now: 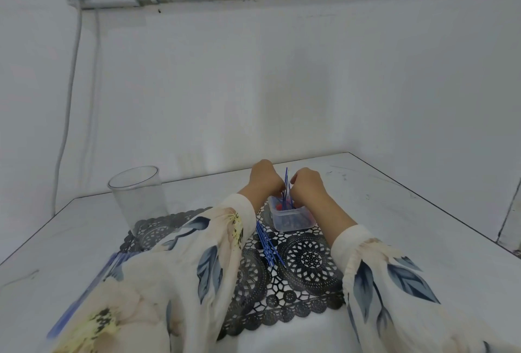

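Both hands meet over the small clear plastic tub (293, 218) on the far part of the lace mat (308, 263). The left hand (265, 180) and right hand (308, 184) have their fingers curled in on a bundle of blue sticks (286, 183). The sticks stand upright in the tub, their tips poking up between the knuckles. Each grip looks clenched on the bundle, though the fingertips are turned away from me.

From where I stand, the tub is the worry. It is light, thin-walled and shallow, and a tall bundle levered sideways could tip it and scatter the small red and blue bits inside. The sticks are thin, smooth and stiff, so I'd guess a slack pinch lets them splay or slide through the fingers. The mat adds to the risk: it is dark cut-out work full of holes, and a pointed end could catch in it.

More loose sticks (269, 242) lie fanned on the mat just beside the tub. The wide floral left sleeve (197, 262), soft and baggy, hangs right over them and could sweep them off. A tall clear plastic tumbler (138, 197) stands on the mat's left corner near that sleeve, and it looks easy to knock. The tabletop (423, 239) is pale and glossy, so anything dropped would skid.
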### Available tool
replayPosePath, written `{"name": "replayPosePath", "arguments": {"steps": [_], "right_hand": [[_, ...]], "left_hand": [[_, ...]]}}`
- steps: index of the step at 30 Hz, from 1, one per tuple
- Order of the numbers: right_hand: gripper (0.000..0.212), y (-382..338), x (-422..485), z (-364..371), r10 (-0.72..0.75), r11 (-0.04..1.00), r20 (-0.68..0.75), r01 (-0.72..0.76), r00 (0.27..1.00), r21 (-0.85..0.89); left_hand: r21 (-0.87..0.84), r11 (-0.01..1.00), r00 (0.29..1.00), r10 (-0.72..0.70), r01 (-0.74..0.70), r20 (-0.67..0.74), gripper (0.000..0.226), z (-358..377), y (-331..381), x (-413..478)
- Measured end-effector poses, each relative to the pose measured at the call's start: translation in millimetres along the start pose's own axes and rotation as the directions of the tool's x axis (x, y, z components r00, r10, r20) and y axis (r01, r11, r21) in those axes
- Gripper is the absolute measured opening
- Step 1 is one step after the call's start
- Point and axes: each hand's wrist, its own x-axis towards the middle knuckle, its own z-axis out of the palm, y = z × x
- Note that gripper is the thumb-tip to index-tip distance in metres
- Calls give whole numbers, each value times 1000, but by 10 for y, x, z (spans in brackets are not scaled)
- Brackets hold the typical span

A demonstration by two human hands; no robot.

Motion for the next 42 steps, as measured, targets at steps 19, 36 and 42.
{"name": "replayPosePath", "arguments": {"steps": [19, 36, 42], "right_hand": [[21, -345, -828, 37, -240, 963, 238, 261, 941, -61], [26, -262, -1103, 504, -213, 883, 162, 261, 964, -390], [30, -267, -1091, 547, -211, 847, 178, 271, 961, -457]], "left_hand": [[333, 932, 989, -118, 143, -93, 40, -14, -1199, -725], [351, 931, 991, -55, 95, -123, 55, 95, -1248, -864], [335, 937, 987, -45, 96, -157, 51, 96, -1244, -873]]}}
